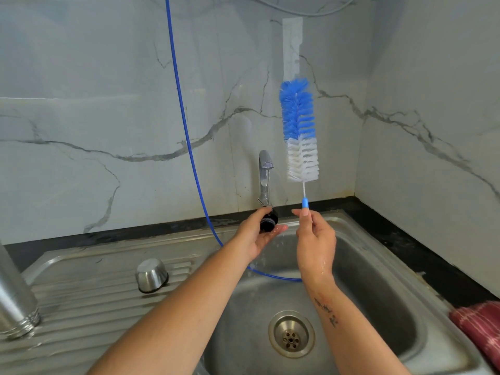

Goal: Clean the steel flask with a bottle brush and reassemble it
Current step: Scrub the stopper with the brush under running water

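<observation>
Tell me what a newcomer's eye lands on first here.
The blue and white bottle brush stands upright before the marble wall, pinched at its handle by the right hand. Beside it, the left hand holds a black stopper under the tap, above the steel sink.

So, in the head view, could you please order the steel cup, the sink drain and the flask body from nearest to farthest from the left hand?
From the left hand, holding the black stopper:
1. Steel cup, upside down on the drainboard, to its left.
2. Sink drain, in the basin below.
3. Flask body, at the far left edge.
</observation>
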The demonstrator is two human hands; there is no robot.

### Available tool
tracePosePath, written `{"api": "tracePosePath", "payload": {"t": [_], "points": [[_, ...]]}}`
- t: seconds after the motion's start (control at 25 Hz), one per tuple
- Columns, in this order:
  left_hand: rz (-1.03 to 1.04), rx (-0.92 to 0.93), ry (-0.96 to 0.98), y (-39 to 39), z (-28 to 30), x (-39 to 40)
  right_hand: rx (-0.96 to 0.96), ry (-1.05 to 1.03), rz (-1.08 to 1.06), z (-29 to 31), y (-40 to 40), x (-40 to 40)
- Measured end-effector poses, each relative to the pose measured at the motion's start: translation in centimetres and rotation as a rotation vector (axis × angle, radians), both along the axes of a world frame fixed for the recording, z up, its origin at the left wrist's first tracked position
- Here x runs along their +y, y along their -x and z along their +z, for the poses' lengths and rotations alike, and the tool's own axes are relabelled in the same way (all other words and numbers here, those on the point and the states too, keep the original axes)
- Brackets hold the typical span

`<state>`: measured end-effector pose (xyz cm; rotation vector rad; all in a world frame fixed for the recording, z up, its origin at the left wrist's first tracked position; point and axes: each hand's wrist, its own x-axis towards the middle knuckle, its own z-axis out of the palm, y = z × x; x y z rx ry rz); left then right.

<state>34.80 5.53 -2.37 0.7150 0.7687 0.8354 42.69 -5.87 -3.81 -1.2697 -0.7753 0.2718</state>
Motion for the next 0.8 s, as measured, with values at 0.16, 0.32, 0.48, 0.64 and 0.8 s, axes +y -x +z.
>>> {"api": "tracePosePath", "payload": {"t": [0.16, 0.32, 0.48, 0.64, 0.8], "points": [[0.015, 0.101, -0.102, 1.8, -0.2, -1.1, -0.089, -0.012, 0.067, -0.1, 0.3, 0.0], [0.123, -0.161, -0.034, 6.4, -0.9, -1.8, -0.197, 0.037, 0.201, -0.8, 1.0, 0.4], [0.283, -0.382, -0.065, 10.2, -1.3, -3.0, -0.348, 0.16, 0.356, -2.1, 1.7, 1.1], [0.407, -0.372, -0.153, 12.3, -1.8, -2.8, -0.482, 0.303, 0.489, -3.0, 2.1, 1.4], [0.53, -0.483, -0.14, 14.4, -1.6, -1.1, -0.621, 0.451, 0.579, -2.1, 1.5, 0.8]]}}
